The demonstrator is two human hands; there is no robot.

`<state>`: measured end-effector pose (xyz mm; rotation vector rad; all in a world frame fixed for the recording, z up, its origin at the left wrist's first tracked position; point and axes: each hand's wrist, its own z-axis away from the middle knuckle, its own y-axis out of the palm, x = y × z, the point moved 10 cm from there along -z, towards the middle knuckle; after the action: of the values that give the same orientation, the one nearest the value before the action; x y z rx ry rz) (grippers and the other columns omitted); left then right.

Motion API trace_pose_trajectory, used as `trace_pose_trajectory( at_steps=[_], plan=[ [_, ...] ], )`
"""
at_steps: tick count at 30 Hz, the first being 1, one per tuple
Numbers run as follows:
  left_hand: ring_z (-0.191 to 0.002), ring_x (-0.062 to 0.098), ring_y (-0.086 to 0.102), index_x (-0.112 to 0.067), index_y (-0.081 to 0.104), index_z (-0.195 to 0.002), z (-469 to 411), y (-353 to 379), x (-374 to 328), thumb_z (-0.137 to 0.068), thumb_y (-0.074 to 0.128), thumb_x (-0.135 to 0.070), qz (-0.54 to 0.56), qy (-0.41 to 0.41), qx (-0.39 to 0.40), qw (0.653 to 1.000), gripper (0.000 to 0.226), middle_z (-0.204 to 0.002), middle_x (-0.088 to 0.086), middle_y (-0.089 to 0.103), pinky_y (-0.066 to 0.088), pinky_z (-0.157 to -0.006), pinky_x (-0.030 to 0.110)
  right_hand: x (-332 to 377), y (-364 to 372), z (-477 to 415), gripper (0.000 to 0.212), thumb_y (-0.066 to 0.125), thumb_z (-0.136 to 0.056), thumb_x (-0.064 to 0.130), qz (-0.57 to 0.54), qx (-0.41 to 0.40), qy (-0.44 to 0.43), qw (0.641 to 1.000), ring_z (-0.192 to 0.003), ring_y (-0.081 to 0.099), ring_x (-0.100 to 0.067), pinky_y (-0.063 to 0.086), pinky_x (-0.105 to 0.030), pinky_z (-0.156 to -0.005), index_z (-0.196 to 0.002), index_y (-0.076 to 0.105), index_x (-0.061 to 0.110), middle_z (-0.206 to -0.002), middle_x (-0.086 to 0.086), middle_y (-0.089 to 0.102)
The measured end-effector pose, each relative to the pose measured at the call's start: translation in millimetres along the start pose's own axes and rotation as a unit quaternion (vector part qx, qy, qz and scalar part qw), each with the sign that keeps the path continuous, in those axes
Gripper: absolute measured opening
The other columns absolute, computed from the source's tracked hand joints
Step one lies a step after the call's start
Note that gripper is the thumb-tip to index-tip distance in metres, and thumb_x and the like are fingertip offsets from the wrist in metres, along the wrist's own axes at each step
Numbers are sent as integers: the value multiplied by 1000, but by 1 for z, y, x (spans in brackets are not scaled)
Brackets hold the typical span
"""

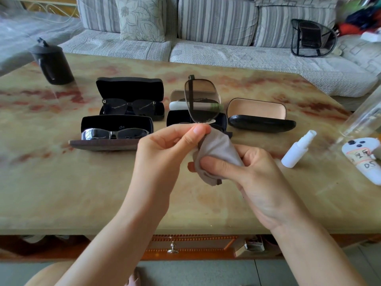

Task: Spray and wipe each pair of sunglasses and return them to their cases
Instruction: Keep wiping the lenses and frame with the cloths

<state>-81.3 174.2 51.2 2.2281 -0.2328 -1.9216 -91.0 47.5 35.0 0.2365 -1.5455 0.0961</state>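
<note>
Sunglasses (203, 100) stand on end at frame centre, long axis vertical; left hand (165, 147) fingers (198, 131) pinch them below the upper lens. Right hand (253, 172) grips the cloth (216, 147) just beneath, nearer the lower lens.

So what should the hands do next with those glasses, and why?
Probably rub the grey cloth up over the top lens. The left hand pinches the sunglasses upright by the middle, the right hand holds the cloth bunched just below, and that lens stands bare.
</note>
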Motion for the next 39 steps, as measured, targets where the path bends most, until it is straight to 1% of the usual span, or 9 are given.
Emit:
trace_pose_trajectory(
  at_steps=[4,7,12,18,22,25,33,36,39],
  plan=[
    [-78,9,66,-19,78,-77,-3,-3,3,-66,67,-34,12,-16,1,1000,21,-79,-1,74,52,-66,20,-3,-2,3,30,78,-71,12,44,39,18,998,-98,70,-33,55,-31,-84,-99,74,2,-97,-17,74],
    [-82,9,67,-17,77,-80,-3,-4,2,-65,68,-34,5,-7,-4,1000,24,-81,-1,75,53,-81,25,1,-5,6,28,73,-71,8,58,56,25,996,-91,71,-24,53,-18,-71,-97,74,1,-96,-16,74],
    [-82,10,69,-14,76,-84,-2,-1,0,-68,67,-32,-4,-1,-2,1000,25,-83,0,76,54,-80,24,3,-8,6,31,82,-62,4,69,31,27,997,-75,71,-13,45,-8,-55,-91,74,-1,-86,-15,75],
    [-67,3,62,-6,75,-86,1,7,-1,-71,66,-30,-15,11,11,1000,29,-73,-1,72,45,-54,15,4,-8,2,25,75,-67,23,38,-31,-11,999,-81,73,-20,52,-19,-68,-87,76,7,-80,-10,76],
    [-67,5,58,-15,74,-72,3,11,2,-74,67,-29,-31,1,25,999,16,-64,-4,67,47,-63,12,4,-16,-1,38,76,-64,35,11,-81,-32,996,-96,70,-26,51,-34,-90,-91,77,8,-89,-14,75],
    [-72,10,62,-13,69,-62,2,10,1,-77,66,-32,-47,-2,30,998,24,-70,15,66,49,-72,14,2,-15,-1,39,72,-75,36,-4,-91,-39,995,-101,67,-33,47,-44,-97,-89,74,0,-93,-23,72],
    [-69,3,64,-6,76,-84,2,13,0,-78,65,-26,-45,11,37,998,24,-75,2,74,47,-64,10,5,-17,0,30,62,-74,40,-24,-122,-39,991,-73,57,-6,42,-22,-77,-56,69,18,-65,4,62],
    [-71,5,66,-4,75,-88,1,10,-2,-78,65,-27,-47,19,29,998,27,-79,6,75,48,-66,10,7,-16,1,28,62,-75,38,-8,-106,-46,993,-68,54,-5,41,-14,-66,-57,67,17,-61,5,59],
    [-68,7,63,-7,75,-79,1,9,-2,-77,65,-28,-48,18,25,998,24,-73,10,72,47,-65,10,5,-13,0,25,68,-71,32,-12,-80,-43,996,-87,69,-19,51,-23,-81,-80,76,11,-81,-5,74]
  ],
)
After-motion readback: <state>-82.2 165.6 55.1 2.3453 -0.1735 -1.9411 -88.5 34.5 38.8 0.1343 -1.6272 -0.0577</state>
